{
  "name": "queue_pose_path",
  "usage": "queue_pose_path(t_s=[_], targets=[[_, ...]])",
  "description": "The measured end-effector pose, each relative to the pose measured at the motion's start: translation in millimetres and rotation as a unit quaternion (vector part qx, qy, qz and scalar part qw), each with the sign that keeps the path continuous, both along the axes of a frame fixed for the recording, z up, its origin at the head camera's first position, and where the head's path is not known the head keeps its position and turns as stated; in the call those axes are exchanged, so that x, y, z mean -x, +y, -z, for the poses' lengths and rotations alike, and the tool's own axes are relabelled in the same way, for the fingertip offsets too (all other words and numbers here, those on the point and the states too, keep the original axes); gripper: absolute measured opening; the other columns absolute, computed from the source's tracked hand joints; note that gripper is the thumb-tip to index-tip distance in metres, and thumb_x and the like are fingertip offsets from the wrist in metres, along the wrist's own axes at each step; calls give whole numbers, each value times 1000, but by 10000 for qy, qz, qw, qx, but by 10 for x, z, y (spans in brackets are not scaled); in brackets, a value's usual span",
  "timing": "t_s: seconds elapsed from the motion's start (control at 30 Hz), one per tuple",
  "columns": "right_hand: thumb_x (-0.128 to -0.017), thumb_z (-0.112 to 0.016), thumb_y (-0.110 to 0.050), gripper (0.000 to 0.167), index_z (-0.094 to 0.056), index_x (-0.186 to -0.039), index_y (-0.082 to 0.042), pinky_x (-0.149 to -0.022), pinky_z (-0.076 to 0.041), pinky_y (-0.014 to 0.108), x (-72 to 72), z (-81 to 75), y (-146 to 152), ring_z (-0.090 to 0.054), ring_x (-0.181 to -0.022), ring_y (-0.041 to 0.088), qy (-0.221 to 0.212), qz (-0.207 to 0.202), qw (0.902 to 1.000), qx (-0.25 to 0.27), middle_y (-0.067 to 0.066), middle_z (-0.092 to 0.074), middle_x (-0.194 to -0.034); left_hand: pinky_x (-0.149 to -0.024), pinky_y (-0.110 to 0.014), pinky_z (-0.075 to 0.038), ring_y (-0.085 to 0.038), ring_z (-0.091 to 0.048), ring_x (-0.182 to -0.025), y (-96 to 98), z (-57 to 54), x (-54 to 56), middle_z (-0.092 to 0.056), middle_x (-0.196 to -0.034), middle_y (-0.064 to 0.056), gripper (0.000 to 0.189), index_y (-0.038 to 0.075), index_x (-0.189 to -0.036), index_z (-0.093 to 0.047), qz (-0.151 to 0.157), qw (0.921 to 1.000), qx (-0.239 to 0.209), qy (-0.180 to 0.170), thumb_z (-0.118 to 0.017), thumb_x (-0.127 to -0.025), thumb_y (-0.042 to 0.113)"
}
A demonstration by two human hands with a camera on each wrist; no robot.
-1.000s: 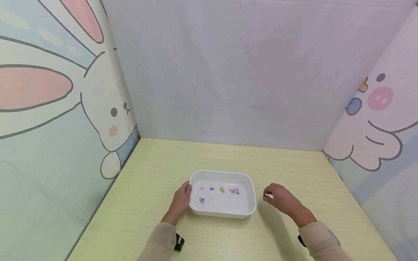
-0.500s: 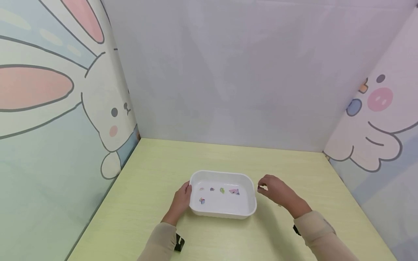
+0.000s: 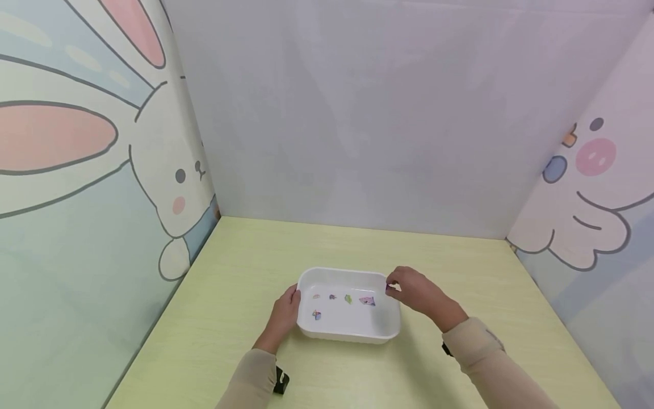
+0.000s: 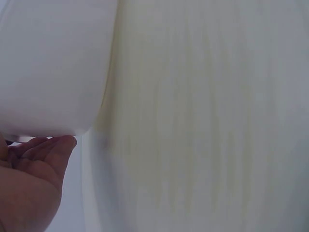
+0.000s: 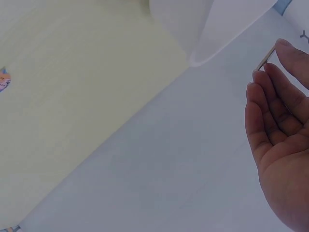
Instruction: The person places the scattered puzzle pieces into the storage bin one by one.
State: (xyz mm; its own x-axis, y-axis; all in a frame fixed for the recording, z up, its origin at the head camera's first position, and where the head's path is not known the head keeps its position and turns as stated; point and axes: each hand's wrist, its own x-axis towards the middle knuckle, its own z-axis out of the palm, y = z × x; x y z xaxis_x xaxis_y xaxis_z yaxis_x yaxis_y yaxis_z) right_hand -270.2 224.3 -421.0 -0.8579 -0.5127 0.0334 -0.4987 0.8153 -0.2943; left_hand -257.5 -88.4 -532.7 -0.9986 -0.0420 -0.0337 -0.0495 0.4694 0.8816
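Observation:
A white tray [image 3: 346, 334] with raised walls stands on the table. At its left end my left hand [image 3: 283, 315] grips the rim, thumb on top; in the left wrist view the fingers lie against the tray's outer wall. My right hand [image 3: 421, 292] is over the tray's right end, pinching a small, thin flat piece [image 5: 265, 59] between thumb and fingertips. Only its pale edge shows in the right wrist view. Inside the tray lie several small printed pieces, among them a pink one [image 3: 367, 301], a green one [image 3: 348, 299] and a multicoloured one [image 3: 317, 314].
In the right wrist view another small colourful piece [image 5: 4, 79] lies on the pale yellow table [image 3: 265, 244]. A plain grey-white wall [image 3: 357, 113] stands behind, with cartoon-printed panels at left and right.
My right hand has moved left, from beside the tray to over its right rim, carrying the thin flat piece. The left hand and the tray have stayed in place.

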Motion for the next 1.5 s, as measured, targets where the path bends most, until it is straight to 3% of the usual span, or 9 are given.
queue_pose_path(t_s=[0.47,0.67,0.87,1.1,1.27,1.5], targets=[[-90,-71,-13,6,-70,-92,-8,-74,-51,33,116,97,-527,-54,-82,14,-379,-346,9986,-144,-4,-56,-86,-102,-56,-38,-38,-52,-120,-18,6,4,-54,-135,-21,43,-2,-141,-47,-43,10000,-54,-17,-39,-106,23],[-90,-71,-13,5,-70,-88,-9,-68,-50,30,188,160,-730,-52,-75,12,-183,-789,9962,-317,-4,-57,-83,-102,-55,-39,-37,-55,-116,-26,-2,6,-55,-134,-21,44,-2,-141,-47,-58,10000,-36,-20,-39,-106,23],[-89,-72,-14,5,-71,-86,-10,-70,-50,30,242,204,-936,-53,-75,12,-205,-918,9935,-645,-3,-59,-82,-100,-55,-41,-35,-57,-113,-18,-3,-2,-56,-133,-21,44,-2,-141,-47,-43,10000,-58,-13,-39,-106,24],[-87,-72,-13,6,-70,-84,-8,-68,-48,28,280,362,-1092,-49,-69,12,-152,-1275,9864,-1025,-2,-57,-76,-101,-54,-40,-36,-56,-115,-25,-3,4,-56,-133,-21,44,-2,-140,-48,-84,9999,-76,-2,-40,-106,24],[-86,-73,-13,7,-70,-84,-7,-69,-48,27,260,407,-1172,-48,-68,12,-244,-1392,9823,-1231,-3,-56,-74,-96,-52,-45,-31,-60,-104,-26,-16,-5,-59,-128,-20,43,-2,-140,-48,-3,10000,-62,6,-40,-106,23],[-82,-75,-12,13,-66,-74,-11,-63,-46,26,252,448,-1277,-46,-63,12,-23,-1525,9755,-1583,-4,-52,-69,-88,-50,-50,-26,-63,-91,-32,-19,-19,-62,-122,-20,42,-2,-139,-49,57,9999,-53,93,-40,-106,22]])
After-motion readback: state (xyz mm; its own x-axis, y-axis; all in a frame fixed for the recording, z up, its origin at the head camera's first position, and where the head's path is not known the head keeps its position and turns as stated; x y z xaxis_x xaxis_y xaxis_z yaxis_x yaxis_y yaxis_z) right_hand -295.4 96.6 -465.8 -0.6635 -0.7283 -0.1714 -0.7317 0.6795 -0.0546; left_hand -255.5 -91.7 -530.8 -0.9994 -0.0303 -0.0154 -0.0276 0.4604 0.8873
